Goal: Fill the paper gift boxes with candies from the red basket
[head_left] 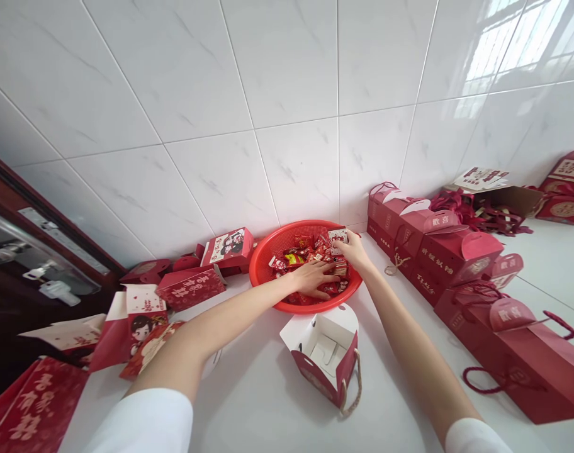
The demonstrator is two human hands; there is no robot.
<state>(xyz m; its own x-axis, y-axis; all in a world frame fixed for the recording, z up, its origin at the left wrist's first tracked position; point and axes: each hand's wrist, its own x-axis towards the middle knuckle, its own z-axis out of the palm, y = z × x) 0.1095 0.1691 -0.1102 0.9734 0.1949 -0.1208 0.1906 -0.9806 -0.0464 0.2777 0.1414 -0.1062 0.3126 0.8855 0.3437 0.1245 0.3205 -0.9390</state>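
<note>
We list, first and largest, one wall of white, grey-veined glossy tiles (296, 69), behind one smooth white surface (249, 409). Right side: a row of red cardboard gift boxes with rope handles (518, 358). Left side: a loose cluster of red printed cardboard boxes (192, 286), some with flaps open. Centre, close to the wall: one round, red-orange perforated plastic basket (255, 261); we judge it light and slightly flexible, best taken by opposite sides of its rim. Just in front of it: one open red cardboard box with white interior and twisted cord handle (318, 377), upright, cord hanging at its right; likely light, stiff along the folds and easily dented, best held low by two side walls. Our left hand (313, 279) lies palm down in the basket, fingers spread wide over the sweets. Our right hand (355, 251), at the basket's right rim, pinches one small flat white-and-red patterned packet (338, 238) at its edge; it looks thin and perhaps slick. Smallest: assorted red and yellow wrapped sweets (294, 258), probably hard inside crinkly, slippery film, best gripped across the middle.
</note>
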